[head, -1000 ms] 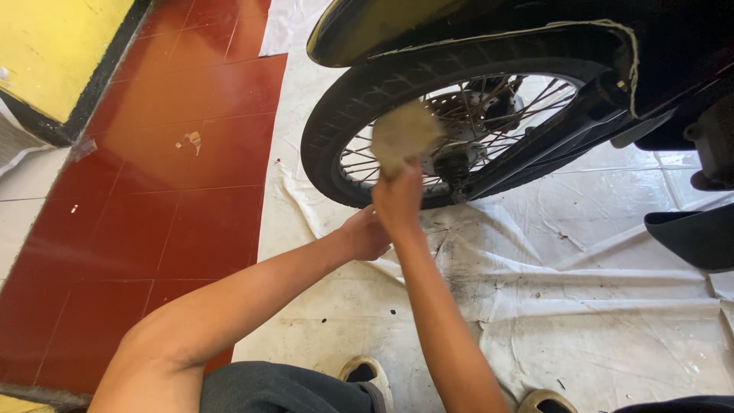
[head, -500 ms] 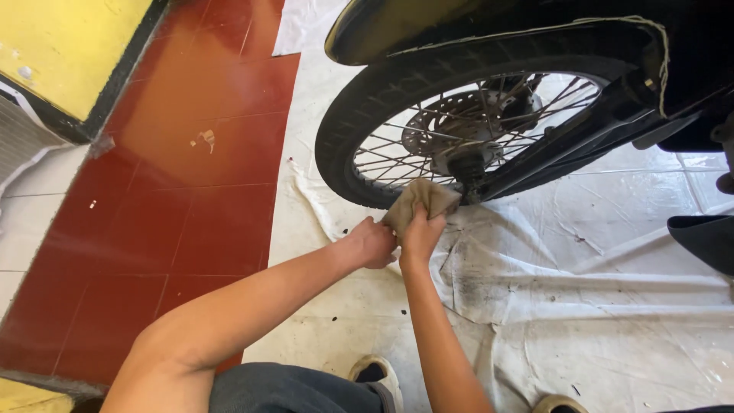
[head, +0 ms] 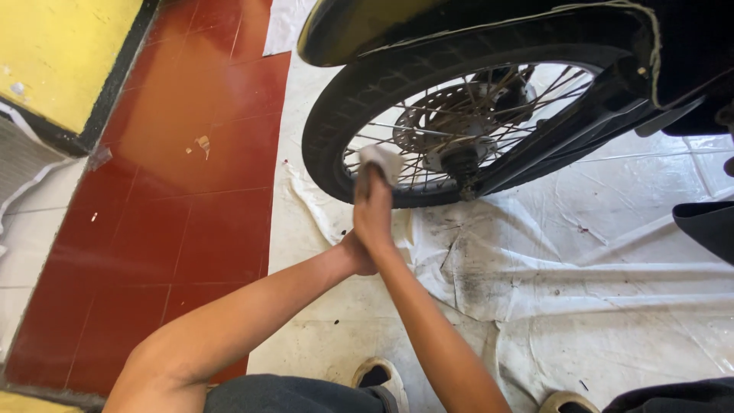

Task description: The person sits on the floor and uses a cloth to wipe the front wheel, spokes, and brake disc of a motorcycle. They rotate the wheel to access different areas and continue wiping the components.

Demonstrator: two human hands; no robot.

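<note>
A view from above, looking down a person's two bare arms toward the wheel (head: 459,122) of a motorcycle parked on a white plastic sheet (head: 612,252).

The right hand (head: 372,206) reaches forward and presses a small pale cloth (head: 382,160) against the lower left part of the wheel, where the black tyre (head: 329,138) meets the rim and the thin metal spokes (head: 397,145) begin. The fingers are closed around the cloth, holding it bunched against the metal. The left hand (head: 355,256) sits just behind, closed against the right wrist as if to brace it; its fingers are mostly hidden, so it is not possible to say how firmly it grips.

The wheel fills the upper middle of the view. Behind the spokes sit a round brake disc and hub (head: 459,145), and a dark mudguard (head: 428,27) curves over the top of the tyre. The motorcycle's black bodywork runs off the upper right corner.

The sheet is crumpled and carries dark, greasy smears just below the wheel, near its middle. Along the left edge of the sheet lies a glossy red tiled floor (head: 176,199), and in the upper left corner a yellow surface with a dark border. At the bottom edge two shoe tips (head: 380,378) show.

As a judgement, the wiping seems midway: the cloth works only one short stretch of rim, and the rest of the wheel looks much the same, so how much is already clean cannot be told.
</note>
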